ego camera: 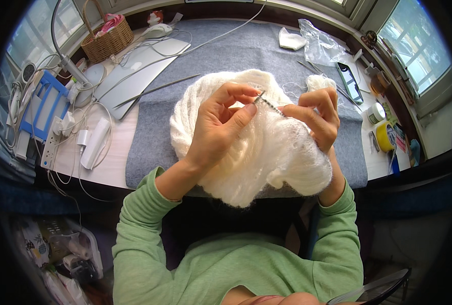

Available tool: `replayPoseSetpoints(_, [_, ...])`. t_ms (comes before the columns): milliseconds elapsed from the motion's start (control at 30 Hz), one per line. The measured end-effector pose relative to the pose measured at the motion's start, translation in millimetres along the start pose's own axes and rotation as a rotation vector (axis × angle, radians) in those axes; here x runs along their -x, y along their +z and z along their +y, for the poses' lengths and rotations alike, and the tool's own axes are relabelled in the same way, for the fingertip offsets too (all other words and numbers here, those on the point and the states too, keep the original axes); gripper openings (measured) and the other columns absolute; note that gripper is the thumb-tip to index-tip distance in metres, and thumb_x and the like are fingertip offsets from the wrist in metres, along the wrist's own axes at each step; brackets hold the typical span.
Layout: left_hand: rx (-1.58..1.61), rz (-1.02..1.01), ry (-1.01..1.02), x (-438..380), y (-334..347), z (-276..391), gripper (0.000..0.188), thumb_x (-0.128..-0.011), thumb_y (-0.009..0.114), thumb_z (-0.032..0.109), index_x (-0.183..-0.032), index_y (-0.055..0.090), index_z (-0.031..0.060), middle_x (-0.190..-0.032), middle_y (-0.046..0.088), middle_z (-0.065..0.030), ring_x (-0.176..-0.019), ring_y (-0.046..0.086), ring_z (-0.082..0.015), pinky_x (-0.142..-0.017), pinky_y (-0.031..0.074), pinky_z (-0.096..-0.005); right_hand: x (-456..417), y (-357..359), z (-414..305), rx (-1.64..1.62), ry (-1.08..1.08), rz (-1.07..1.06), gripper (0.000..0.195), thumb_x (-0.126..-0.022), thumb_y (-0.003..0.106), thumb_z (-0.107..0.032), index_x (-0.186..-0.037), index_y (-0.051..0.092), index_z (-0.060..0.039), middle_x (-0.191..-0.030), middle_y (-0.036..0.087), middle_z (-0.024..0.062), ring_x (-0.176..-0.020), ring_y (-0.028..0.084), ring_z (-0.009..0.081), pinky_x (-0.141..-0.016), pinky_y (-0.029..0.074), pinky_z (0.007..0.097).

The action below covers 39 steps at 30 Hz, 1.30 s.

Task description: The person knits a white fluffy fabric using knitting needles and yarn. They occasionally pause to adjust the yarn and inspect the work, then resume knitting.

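Note:
Fluffy white knitting (249,160) hangs between my hands, its bulk heaped on the grey felt mat and draping over the table's front edge. A row of stitches sits on a dark knitting needle (270,106). My left hand (222,122) pinches the work close to the needle tip with thumb and index finger. My right hand (321,118) grips the needle's other side, index finger extended along the stitches; its lower fingers are partly hidden by the fabric. Behind that hand lies a ball of white yarn (317,81), with a thin strand looping near it.
A loose knitting needle (157,90) rests across the silver laptop (146,65) on the left. More needles (306,67) and a phone (349,82) lie right. Cables and a power strip (51,145) crowd the left edge. A yellow tape roll (384,136) stands near a white jar (376,113).

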State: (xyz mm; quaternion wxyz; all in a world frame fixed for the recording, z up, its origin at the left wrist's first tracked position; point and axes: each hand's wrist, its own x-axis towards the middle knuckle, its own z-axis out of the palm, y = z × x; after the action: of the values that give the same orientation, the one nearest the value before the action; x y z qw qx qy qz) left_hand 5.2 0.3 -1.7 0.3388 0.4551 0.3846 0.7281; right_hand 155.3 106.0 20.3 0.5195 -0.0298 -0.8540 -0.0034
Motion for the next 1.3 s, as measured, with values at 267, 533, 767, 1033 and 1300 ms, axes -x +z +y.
replayPoseSetpoints(267, [0.011, -0.207, -0.198, 1, -4, 0, 0.017, -0.085, 0.056, 0.003, -0.101, 0.061, 0.0008, -0.091, 0.063, -0.0053, -0.078, 0.059, -0.0087, -0.071, 0.049, -0.0215, 3, 10, -1, -0.168, 0.032, -0.016, 0.029, -0.059, 0.068, -0.026, -0.076, 0.057, -0.0056, -0.073, 0.051, 0.0065, -0.068, 0.046, 0.0201, -0.064, 0.035, 0.0321])
replayPoseSetpoints(533, [0.142, -0.077, -0.156, -1, -6, 0, 0.017, -0.084, 0.057, 0.004, -0.101, 0.061, 0.0021, -0.096, 0.063, -0.0079, -0.084, 0.059, -0.0109, -0.075, 0.050, -0.0235, 5, 2, -2, -0.143, 0.071, 0.054, 0.027, -0.055, 0.069, -0.028, -0.069, 0.059, -0.0066, -0.062, 0.048, 0.0029, -0.059, 0.042, 0.0160, -0.060, 0.030, 0.0297])
replayPoseSetpoints(767, [0.149, -0.040, -0.101, -1, -7, -1, 0.016, -0.084, 0.058, 0.005, -0.099, 0.061, 0.0013, -0.092, 0.063, -0.0065, -0.081, 0.059, -0.0096, -0.071, 0.050, -0.0221, 2, 5, -3, -0.082, 0.047, 0.043, 0.027, -0.054, 0.069, -0.029, -0.068, 0.060, -0.0076, -0.061, 0.048, 0.0015, -0.058, 0.042, 0.0153, -0.061, 0.030, 0.0292])
replayPoseSetpoints(1033, [0.090, -0.189, -0.205, 4, 2, -3, 0.014, -0.083, 0.060, 0.005, -0.097, 0.061, 0.0005, -0.091, 0.062, -0.0035, -0.082, 0.057, -0.0084, -0.075, 0.047, -0.0216, 1, 19, 10, -0.362, 0.229, -0.208, 0.042, -0.063, 0.068, -0.032, -0.089, 0.055, -0.0026, -0.085, 0.054, 0.0108, -0.084, 0.052, 0.0287, -0.074, 0.039, 0.0358])
replayPoseSetpoints(1300, [0.051, -0.044, -0.130, 2, 0, -1, 0.019, -0.085, 0.056, 0.005, -0.103, 0.057, 0.0022, -0.095, 0.058, -0.0041, -0.085, 0.055, -0.0080, -0.074, 0.046, -0.0209, 0, 0, 1, -0.012, 0.059, -0.029, 0.040, -0.055, 0.072, -0.041, -0.079, 0.066, -0.0104, -0.073, 0.050, 0.0021, -0.070, 0.045, 0.0163, -0.064, 0.034, 0.0292])
